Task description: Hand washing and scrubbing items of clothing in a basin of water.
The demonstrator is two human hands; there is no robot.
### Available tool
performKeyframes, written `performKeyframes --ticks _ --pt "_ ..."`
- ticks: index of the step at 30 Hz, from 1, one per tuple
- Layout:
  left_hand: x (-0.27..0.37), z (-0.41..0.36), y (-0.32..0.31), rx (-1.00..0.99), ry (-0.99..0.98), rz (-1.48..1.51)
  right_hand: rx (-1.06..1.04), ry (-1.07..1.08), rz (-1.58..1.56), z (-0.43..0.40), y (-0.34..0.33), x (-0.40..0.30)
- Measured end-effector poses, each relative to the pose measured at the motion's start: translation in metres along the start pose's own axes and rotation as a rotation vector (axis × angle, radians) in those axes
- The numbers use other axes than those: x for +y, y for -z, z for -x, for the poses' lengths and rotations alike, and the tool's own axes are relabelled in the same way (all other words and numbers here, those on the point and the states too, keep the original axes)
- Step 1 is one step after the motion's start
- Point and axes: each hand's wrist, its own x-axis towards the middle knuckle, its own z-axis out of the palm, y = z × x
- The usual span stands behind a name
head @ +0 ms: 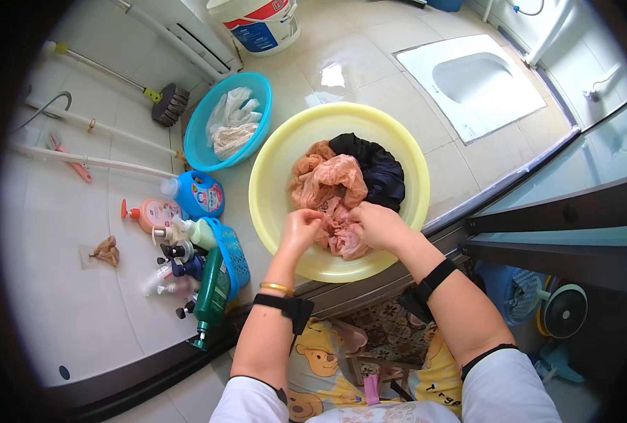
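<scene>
Before me stands a round yellow plastic basin (271, 174) with wet-looking clothes in it. Both hands are inside its near half. My left hand (302, 228) pinches the left edge of a thin pink garment (340, 224). On the other side of the same cloth, my right hand (374, 224) grips it with curled fingers, partly hiding it. Beyond my hands the crumpled peach-pink fabric (337, 177) lies heaped; whether it is one piece with the part I hold, I cannot tell. A dark navy garment (374, 169) rests at the basin's far right.
A blue basin (193, 138) holding whitish cloths stands at the upper left. Left of me are a blue detergent jug (202, 193) and a blue basket (237, 264) of pump bottles. A white bucket (260, 31), a squat toilet (472, 79) and a dark-framed door (556, 211) surround the floor.
</scene>
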Motion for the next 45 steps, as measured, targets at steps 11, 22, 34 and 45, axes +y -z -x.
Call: performKeyframes --ticks 11,22,34,45 --pt "0.059 0.06 0.018 0.041 -0.387 1.383 -0.057 0.086 -0.806 -0.011 0.01 -0.014" --pt "0.024 0.04 0.016 0.099 -0.139 0.448 0.295 -0.055 -1.37 -0.029 0.027 -0.027" --pt "0.059 0.007 -0.045 0.003 0.029 1.828 0.65 -0.165 -0.392 -0.038 -0.011 -0.062" --pt "0.053 -0.013 -0.063 0.044 0.047 1.662 0.612 -0.413 -0.593 -0.053 -0.015 -0.043"
